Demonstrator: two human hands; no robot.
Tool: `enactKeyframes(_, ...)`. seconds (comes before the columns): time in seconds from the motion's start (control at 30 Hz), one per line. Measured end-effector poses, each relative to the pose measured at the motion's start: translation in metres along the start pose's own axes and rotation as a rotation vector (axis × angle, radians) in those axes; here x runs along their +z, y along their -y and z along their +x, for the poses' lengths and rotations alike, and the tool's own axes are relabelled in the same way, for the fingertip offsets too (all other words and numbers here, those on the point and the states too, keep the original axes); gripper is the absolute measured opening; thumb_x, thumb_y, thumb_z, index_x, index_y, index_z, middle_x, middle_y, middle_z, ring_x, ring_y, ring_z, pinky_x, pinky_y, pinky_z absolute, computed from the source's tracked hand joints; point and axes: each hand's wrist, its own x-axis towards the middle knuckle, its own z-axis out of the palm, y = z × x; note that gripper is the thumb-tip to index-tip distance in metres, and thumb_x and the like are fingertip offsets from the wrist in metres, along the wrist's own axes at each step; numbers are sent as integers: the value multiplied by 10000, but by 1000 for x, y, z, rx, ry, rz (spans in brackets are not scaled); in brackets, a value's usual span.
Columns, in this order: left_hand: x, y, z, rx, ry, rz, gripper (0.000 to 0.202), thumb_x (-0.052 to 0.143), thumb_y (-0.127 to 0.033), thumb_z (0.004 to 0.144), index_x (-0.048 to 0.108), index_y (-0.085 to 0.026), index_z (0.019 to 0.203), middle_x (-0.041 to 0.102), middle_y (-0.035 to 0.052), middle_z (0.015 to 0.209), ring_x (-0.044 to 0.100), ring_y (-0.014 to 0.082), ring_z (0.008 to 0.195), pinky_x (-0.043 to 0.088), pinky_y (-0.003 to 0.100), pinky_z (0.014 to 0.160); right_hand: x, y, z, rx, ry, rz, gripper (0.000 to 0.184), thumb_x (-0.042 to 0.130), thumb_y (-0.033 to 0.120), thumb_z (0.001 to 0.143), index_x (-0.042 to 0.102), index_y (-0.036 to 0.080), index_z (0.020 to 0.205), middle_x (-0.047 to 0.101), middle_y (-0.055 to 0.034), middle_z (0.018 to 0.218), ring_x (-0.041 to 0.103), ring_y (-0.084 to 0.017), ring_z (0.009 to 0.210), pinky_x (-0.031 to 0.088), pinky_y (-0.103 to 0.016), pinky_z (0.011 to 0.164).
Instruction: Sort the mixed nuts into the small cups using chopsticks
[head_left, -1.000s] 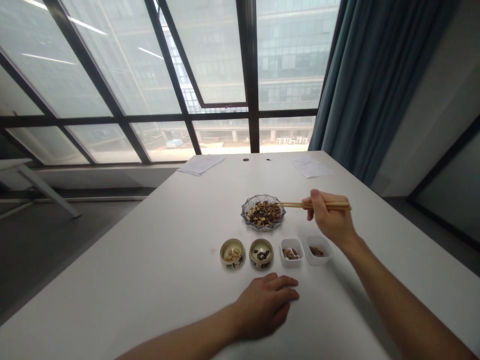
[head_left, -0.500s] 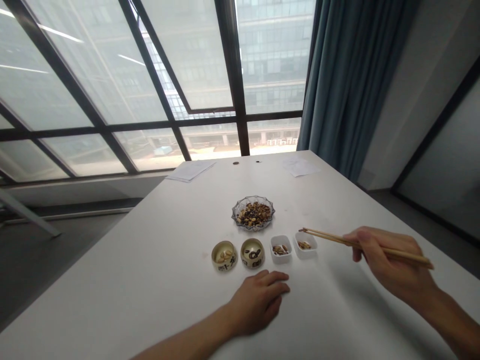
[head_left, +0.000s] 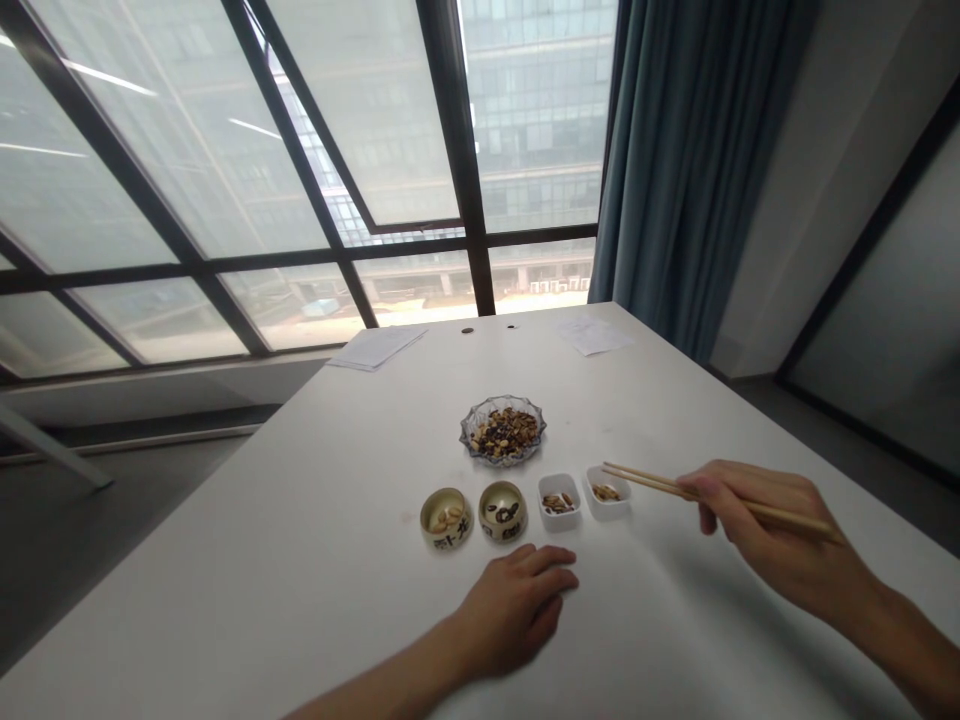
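Note:
My right hand (head_left: 765, 525) grips a pair of wooden chopsticks (head_left: 652, 482). Their tips are over the right white dish (head_left: 611, 511), which has a few light brown pieces, perhaps seeds, in it. Whether anything is pinched at the tips is too small to tell. My left hand (head_left: 521, 610) lies on the table, fingers stretched out, just in front of the other white dish (head_left: 560, 520) and the ceramic bowls. That dish contains several brown striped pieces. The right ceramic bowl (head_left: 491, 529) has dark pieces in it, while the left ceramic bowl (head_left: 429, 532) has pale ones.
Behind the small dishes stands a scalloped glass bowl (head_left: 466, 437) full of mixed nuts or seeds. Papers (head_left: 379, 347) lie at the far left of the white table (head_left: 300, 560), and another sheet (head_left: 595, 334) at the far right. Windows and a blue curtain (head_left: 675, 180) are beyond.
A small dark bit seen at the chopstick tips before no longer shows there. The tips now look slightly apart. The view has shifted a little; my left hand stays in place.

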Motion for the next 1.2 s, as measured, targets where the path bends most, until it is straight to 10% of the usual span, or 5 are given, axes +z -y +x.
enactKeyframes(0.67,-1,-4,0,-20,27,-1,354,545,-154,938,616,-295,1254,619,-3,1468,657,226,1159,554,369,1023,-17,5,29,34,15,4,439,526,450,1045,723,281,690,652,-10,593,609,-177,487,467,-327,489)
enactKeyframes(1.2,31,15,-7,126,-127,80,250,602,-159,941,609,-266,1168,703,7,1347,691,180,874,590,279,706,-25,-13,97,173,642,-3,501,487,532,1051,728,245,718,703,-32,694,684,-206,680,528,-301,688)
